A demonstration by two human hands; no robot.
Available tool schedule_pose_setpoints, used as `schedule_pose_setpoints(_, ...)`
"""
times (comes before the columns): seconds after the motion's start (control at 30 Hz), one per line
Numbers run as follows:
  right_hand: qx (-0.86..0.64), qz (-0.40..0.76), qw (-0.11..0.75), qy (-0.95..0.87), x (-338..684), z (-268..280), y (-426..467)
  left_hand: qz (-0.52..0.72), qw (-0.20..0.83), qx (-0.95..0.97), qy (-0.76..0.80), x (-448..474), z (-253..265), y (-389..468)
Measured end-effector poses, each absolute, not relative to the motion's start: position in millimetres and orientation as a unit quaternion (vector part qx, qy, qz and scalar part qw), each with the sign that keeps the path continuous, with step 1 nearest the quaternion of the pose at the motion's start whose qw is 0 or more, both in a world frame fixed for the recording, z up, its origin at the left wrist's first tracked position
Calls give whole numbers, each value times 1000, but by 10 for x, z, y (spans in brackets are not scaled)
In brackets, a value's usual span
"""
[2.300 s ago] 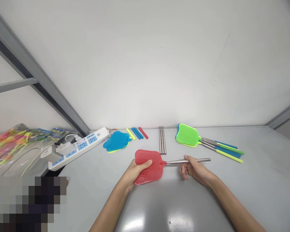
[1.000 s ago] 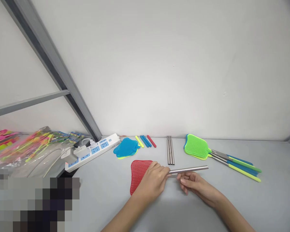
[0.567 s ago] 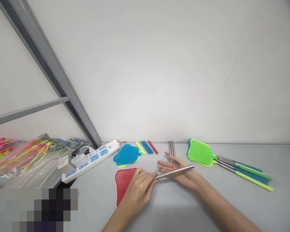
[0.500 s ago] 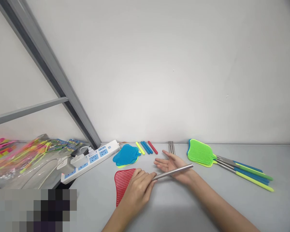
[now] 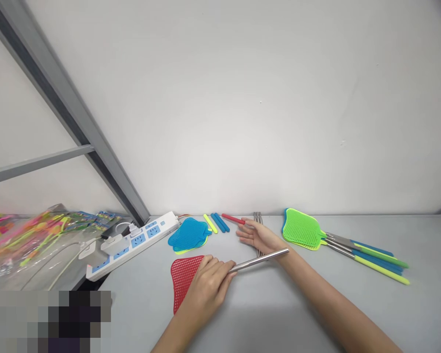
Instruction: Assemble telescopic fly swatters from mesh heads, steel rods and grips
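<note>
My left hand [image 5: 208, 284] is closed around a fly swatter's bare metal rod [image 5: 259, 260], which points right and slightly upward. Its red mesh head [image 5: 185, 279] shows beyond the hand, partly hidden by it. Farther back, my right hand [image 5: 259, 235] has its thumb and forefinger at the near end of a red handle tube [image 5: 233, 218], while its other fingers stay stretched out. Just left of that tube lie blue handle tubes [image 5: 219, 222] and a yellow one [image 5: 210, 223]. Several metal rods [image 5: 257, 216] are partly covered by my right hand.
Blue swatter heads [image 5: 189, 233] lie stacked at the back left. At right is a pile of swatters with handles, a green head [image 5: 303, 229] on top. A white power strip [image 5: 132, 245] with plugs, bagged colourful goods [image 5: 47, 235] and a grey metal frame [image 5: 81, 127] stand left.
My right hand has reached back to the red handle tube and taken its near end, turning it more sideways. My left hand still holds the red swatter; the view has shifted slightly.
</note>
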State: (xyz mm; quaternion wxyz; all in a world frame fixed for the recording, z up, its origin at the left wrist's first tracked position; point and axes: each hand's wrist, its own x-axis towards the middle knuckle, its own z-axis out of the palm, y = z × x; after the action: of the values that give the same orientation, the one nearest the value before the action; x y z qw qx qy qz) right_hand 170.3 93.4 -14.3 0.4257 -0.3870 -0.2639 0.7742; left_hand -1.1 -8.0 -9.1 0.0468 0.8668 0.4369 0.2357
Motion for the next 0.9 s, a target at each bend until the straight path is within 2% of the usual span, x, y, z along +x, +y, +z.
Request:
schedule_pose_setpoints(0.2,-433,647,458,-429,2195,48,656,241,45,869,429,9,-89,-86)
schedule_pose_setpoints(0.33,-464,584,523,-413,2569,52,389,228,49,872,431,16,-89,-84)
schedule_pose_setpoints(0.57,-420,609,613,-278,2811,-242,117,227,58,871,432,28,-96,-94)
schedule_pose_setpoints(0.9,-363,652,634,-202,2819,-328,35,205,73,863,455,37,-155,-91)
